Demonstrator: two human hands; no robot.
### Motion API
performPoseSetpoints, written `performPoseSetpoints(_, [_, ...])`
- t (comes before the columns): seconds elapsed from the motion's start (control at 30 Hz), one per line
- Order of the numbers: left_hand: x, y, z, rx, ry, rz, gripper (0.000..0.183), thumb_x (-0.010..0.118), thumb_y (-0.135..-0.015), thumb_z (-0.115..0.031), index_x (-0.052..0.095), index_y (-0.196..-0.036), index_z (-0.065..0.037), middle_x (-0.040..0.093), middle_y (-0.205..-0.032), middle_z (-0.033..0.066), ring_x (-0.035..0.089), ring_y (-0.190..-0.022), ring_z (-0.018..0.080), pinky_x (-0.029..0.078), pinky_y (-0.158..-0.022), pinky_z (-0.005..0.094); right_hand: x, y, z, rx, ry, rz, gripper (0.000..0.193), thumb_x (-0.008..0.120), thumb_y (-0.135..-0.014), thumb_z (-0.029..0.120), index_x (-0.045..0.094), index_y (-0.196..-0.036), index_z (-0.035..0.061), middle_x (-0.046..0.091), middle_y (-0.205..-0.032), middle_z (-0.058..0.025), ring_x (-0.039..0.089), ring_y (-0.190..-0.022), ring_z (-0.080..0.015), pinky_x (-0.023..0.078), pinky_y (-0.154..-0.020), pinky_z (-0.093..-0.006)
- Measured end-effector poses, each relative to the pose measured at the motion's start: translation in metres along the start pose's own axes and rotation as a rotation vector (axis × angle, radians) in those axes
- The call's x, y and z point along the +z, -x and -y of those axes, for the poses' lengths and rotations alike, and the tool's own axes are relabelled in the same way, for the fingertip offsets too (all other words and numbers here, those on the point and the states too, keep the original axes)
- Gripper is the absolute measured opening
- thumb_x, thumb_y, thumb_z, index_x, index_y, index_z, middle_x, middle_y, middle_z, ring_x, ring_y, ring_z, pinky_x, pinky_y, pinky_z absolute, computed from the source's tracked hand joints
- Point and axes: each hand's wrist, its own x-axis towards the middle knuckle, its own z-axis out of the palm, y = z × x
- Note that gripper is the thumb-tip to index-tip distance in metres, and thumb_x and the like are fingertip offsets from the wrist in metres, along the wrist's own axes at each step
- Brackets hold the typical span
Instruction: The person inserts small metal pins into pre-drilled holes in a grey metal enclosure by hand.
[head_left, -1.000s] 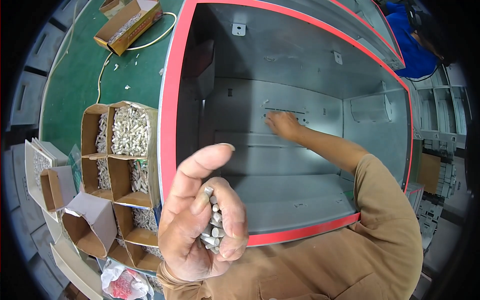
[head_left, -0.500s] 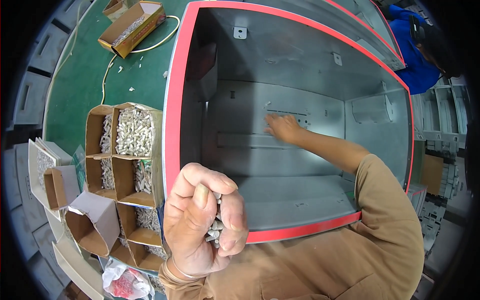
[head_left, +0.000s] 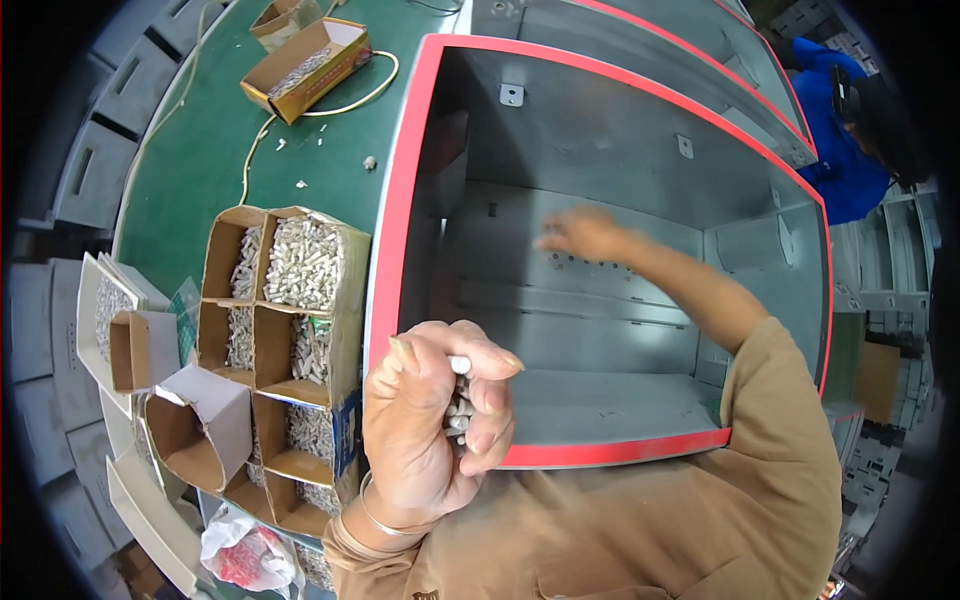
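Note:
My left hand (head_left: 435, 425) is closed around several small whitish cylindrical pieces (head_left: 457, 420). One of them (head_left: 460, 365) sticks out at the top between thumb and forefinger. This hand is by the near left corner of a grey metal cabinet shell (head_left: 402, 200) with a red rim, its open side facing up. Inside the shell my right hand (head_left: 585, 235) hovers over the back panel, above a row of small holes (head_left: 585, 260). Motion blurs its fingers, and whether they hold a piece cannot be made out.
To the left, cardboard compartments (head_left: 255, 345) full of similar pieces stand on a green table (head_left: 165, 190). A yellowish box (head_left: 310, 75) of pieces and a cable lie farther back. A plastic bag (head_left: 245, 550) is at lower left. Someone in blue (head_left: 840, 150) is at far right.
My right hand has lifted off the back panel. In my left hand, one piece has come up to the thumb and forefinger. The whole view has shifted slightly.

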Motion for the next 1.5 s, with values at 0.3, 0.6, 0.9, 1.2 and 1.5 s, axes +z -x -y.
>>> performPoseSetpoints(0.3, [0.011, 0.007, 0.002, 0.079, -0.304, -0.217, 0.040, 0.038, -0.086, -0.034, 0.051, -0.075, 0.003, 0.047, -0.058, 0.0076, 0.035, -0.036, 0.0075, 0.023, -0.028, 0.0182, -0.138, 0.086, 0.146, -0.921, -0.098, -0.454, 0.016, 0.062, -0.068, 0.019, 0.056, -0.078, 0.0070, 0.053, -0.067, -0.0026, 0.051, -0.054, -0.0170, 0.039, -0.042, -0.0268])
performPoseSetpoints(0.6, [0.014, 0.000, 0.001, 0.031, -0.312, -0.122, 0.036, 0.038, -0.088, -0.023, 0.050, -0.093, 0.010, 0.046, -0.053, 0.0057, 0.031, -0.032, 0.0039, 0.024, -0.027, 0.0144, -0.103, 0.058, 0.015, -0.280, -0.724, -0.387, 0.008, 0.056, -0.073, 0.011, 0.056, -0.077, 0.0040, 0.053, -0.063, -0.0006, 0.049, -0.057, -0.0066, 0.039, -0.048, -0.0212])
performPoseSetpoints(0.9, [0.010, 0.000, -0.002, 0.043, -0.143, -0.093, 0.032, 0.030, -0.082, -0.008, 0.042, -0.099, 0.016, 0.045, -0.056, 0.0119, 0.035, -0.033, 0.0081, 0.028, -0.025, 0.0166, 0.063, 0.044, -0.146, 0.230, -0.085, -0.280, 0.009, 0.049, -0.073, 0.009, 0.055, -0.078, 0.0052, 0.058, -0.078, -0.0127, 0.054, -0.075, -0.0317, 0.043, -0.063, -0.0393])
performPoseSetpoints(1.2, [0.011, 0.000, 0.000, 0.045, -0.118, -0.105, 0.024, 0.035, -0.085, -0.008, 0.035, -0.102, 0.009, 0.046, -0.056, 0.0135, 0.035, -0.032, 0.0080, 0.028, -0.024, 0.0175, 0.088, 0.043, -0.155, 0.284, -0.021, -0.309, 0.008, 0.047, -0.072, 0.006, 0.054, -0.074, 0.0053, 0.058, -0.075, -0.0107, 0.054, -0.072, -0.0290, 0.042, -0.065, -0.0379])
performPoseSetpoints(1.5, [0.009, 0.000, -0.001, 0.017, -0.118, -0.088, 0.021, 0.039, -0.087, -0.016, 0.038, -0.085, 0.005, 0.046, -0.057, 0.0137, 0.036, -0.033, 0.0086, 0.027, -0.025, 0.0176, 0.085, 0.043, -0.151, 0.250, -0.013, -0.253, 0.008, 0.047, -0.075, 0.008, 0.053, -0.078, 0.0050, 0.058, -0.079, -0.0138, 0.054, -0.077, -0.0313, 0.042, -0.067, -0.0400])
